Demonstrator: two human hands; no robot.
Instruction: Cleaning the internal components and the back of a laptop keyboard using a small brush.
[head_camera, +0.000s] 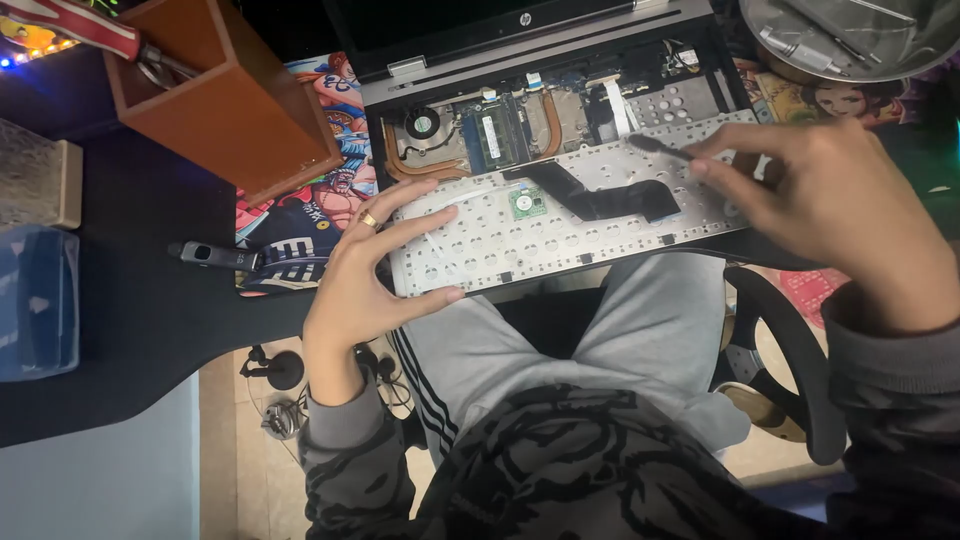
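Silvery keyboard underside (560, 225) under splayed left hand (365, 275); right hand (820, 205) pinching thin tool (660, 147).

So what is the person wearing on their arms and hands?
Both hands are bare, with no gloves. The left hand has a gold ring on one finger. The right hand shows no ring. Both arms wear dark camouflage-patterned sleeves with grey ribbed cuffs.

Open black surface (140, 300) lies left of the flipped-over silver keyboard panel (560, 225), with only a small black pen-shaped tool (212, 255) on it. Farther back, a brown wooden box (225, 95) blocks the left; a round metal bowl (850, 35) crowds the right corner.
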